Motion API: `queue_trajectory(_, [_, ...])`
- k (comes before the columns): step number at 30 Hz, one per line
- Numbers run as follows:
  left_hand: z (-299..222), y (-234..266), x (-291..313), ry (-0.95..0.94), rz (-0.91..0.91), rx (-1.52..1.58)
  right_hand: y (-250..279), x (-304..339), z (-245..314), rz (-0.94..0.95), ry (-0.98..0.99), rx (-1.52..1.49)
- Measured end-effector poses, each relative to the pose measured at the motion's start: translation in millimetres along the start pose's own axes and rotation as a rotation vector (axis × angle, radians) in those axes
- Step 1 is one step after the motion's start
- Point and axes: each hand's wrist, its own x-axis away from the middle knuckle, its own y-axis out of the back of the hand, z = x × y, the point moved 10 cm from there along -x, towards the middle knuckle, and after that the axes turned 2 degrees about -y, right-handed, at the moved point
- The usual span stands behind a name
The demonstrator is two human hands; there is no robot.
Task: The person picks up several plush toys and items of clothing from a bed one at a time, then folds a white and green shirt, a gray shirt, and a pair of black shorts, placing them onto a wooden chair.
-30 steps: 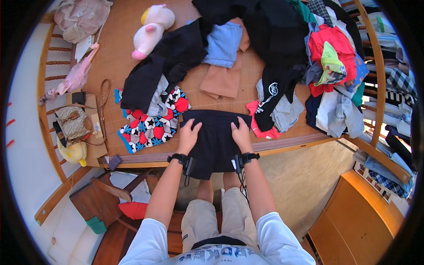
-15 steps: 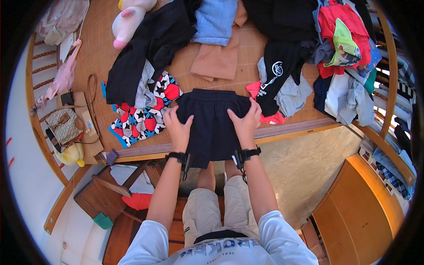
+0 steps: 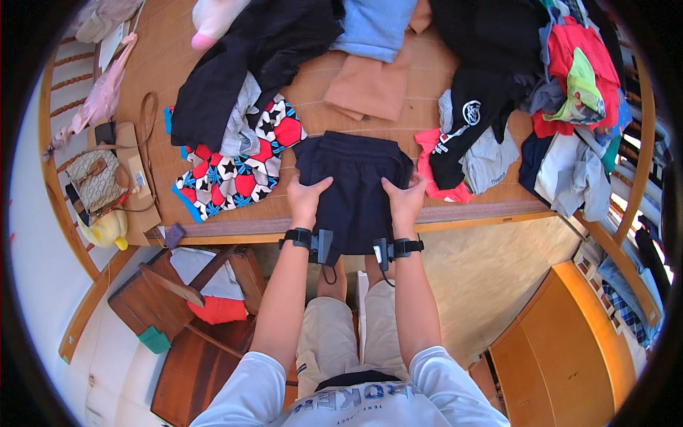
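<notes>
Dark navy shorts (image 3: 356,178) with an elastic waistband lie over the front edge of the mat-covered bed, waistband pointing away from me and the lower part hanging past the edge. My left hand (image 3: 306,201) grips their left side, thumb on top and fingers tucked out of sight. On the opposite side my right hand (image 3: 405,201) holds the cloth the same way. Left of the shorts is a colourful star-patterned garment (image 3: 238,181). A pink-red garment (image 3: 430,160) touches close to their right side, partly under a black printed one (image 3: 462,124).
Brown folded cloth (image 3: 373,85) and blue denim (image 3: 377,28) lie farther back. Black clothing (image 3: 235,78) is at the left; a mixed clothes pile (image 3: 580,64) rises at the right. A patterned bag (image 3: 99,178) sits by the left rail. Below stand a wooden chair (image 3: 153,299) and an orange-brown cabinet (image 3: 562,341).
Both hands have come closer together along the shorts' sides, and the shorts look narrower. The view has shifted slightly, so the surrounding clothes sit differently in the picture.
</notes>
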Motion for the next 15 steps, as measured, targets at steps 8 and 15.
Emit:
queue_trajectory(8, [-17.7,3.9,26.6,0.145,0.374,0.148,-23.2,18.2,34.8,0.313,0.259,-0.16])
queue_trajectory(15, [4.3,62.8,127.7,-0.202,0.22,0.424,17.7,87.3,51.5,0.41,0.579,-0.18])
